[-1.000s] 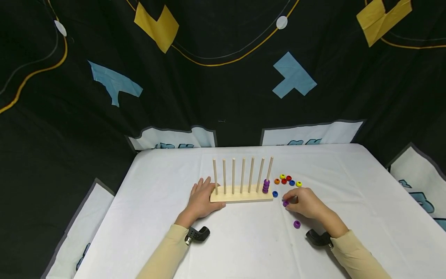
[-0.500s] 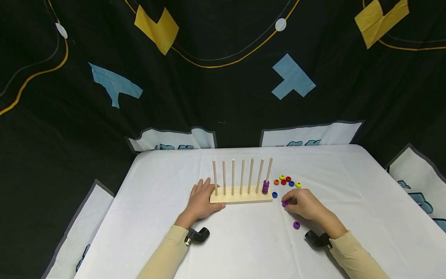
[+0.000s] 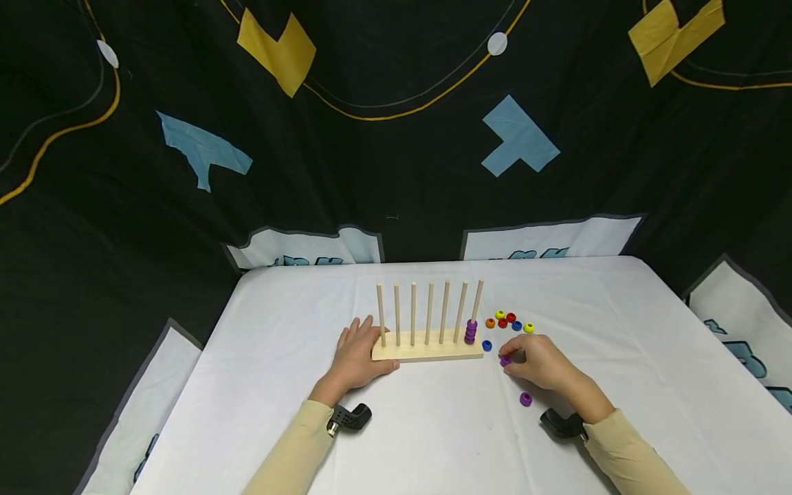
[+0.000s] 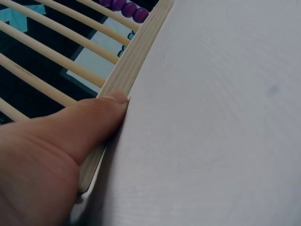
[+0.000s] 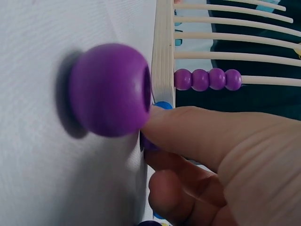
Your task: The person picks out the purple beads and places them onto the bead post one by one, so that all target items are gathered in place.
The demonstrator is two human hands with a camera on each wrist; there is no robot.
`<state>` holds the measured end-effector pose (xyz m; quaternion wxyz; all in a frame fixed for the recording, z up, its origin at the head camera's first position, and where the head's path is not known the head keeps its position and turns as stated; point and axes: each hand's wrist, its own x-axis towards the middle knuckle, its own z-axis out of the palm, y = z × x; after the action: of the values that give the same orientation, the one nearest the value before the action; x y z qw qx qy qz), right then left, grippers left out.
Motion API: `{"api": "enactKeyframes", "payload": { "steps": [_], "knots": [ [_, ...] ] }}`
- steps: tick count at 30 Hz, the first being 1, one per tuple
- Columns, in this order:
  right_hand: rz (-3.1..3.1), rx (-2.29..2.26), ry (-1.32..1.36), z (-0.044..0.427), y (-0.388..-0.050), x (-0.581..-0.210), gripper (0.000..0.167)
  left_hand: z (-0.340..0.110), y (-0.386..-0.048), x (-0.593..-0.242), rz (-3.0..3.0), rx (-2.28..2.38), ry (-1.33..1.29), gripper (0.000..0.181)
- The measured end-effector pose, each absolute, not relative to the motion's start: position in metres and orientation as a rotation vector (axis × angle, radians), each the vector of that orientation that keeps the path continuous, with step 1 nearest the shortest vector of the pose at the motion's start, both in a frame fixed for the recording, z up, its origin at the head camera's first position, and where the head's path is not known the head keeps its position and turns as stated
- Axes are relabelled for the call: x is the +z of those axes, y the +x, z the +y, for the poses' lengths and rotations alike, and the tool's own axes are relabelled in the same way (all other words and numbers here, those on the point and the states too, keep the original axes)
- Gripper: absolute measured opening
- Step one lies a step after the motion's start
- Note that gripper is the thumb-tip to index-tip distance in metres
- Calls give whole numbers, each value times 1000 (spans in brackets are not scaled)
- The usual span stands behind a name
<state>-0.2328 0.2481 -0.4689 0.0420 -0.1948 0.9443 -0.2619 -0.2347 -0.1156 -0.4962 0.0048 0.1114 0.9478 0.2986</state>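
A wooden peg rack (image 3: 427,350), with a row of upright pegs, stands on the white table. Several purple beads (image 3: 471,332) are stacked on its rightmost peg. My left hand (image 3: 357,354) holds the rack's left end, the thumb (image 4: 101,115) along the front edge and the other fingers behind. To the right of the rack, my right hand (image 3: 541,361) pinches a purple bead (image 3: 505,360) between thumb and fingers, low at the tabletop. That bead is mostly hidden in the right wrist view. Another purple bead (image 5: 110,89) lies loose nearer me, apart from the hand.
A blue bead (image 3: 487,346) lies just off the rack's right end. Behind my right hand is a loose group of red, orange, blue and yellow beads (image 3: 511,317). A black curtain (image 3: 396,172) hangs beyond the table's far edge.
Both hands hold almost still. The view shifts very slightly; the beads and the rack keep their places.
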Motion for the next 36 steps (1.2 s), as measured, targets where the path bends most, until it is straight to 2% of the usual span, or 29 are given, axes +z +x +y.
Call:
{"api": "enactKeyframes", "payload": {
  "steps": [22,36],
  "knots": [
    [2901,-916,-591,250,-235,-467,16,-114,-235,-494,2961,923,335,69],
    [2961,-1129,-646,256,-237,-440,21,-114,-236,-498,2964,915,333,70]
  ]
}}
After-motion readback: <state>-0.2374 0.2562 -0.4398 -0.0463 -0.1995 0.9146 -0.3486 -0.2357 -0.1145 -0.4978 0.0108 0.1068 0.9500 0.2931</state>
